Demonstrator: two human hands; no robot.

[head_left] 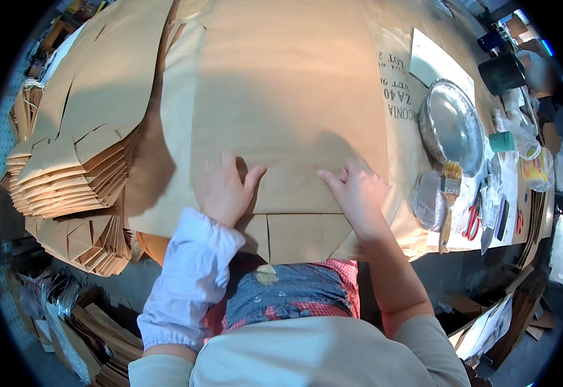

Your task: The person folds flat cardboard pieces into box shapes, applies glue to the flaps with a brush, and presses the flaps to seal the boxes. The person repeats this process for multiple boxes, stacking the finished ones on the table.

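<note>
A large brown paper bag lies flat on the table in front of me, its near end folded into a band with creased flaps that reach the table's front edge. My left hand rests on the bag's left side, palm down, thumb held away from the fingers. On the right side, my right hand also presses on the paper, with its thumb pointing inward and its fingers partly bent. Both thumbs lie close to the folded band, with a gap of paper between them.
Stacked brown paper bags stand at the left. To the right are a metal bowl, a brush, red-handled scissors, a knife, a teal cap and a black cup. A white sheet lies behind the bowl.
</note>
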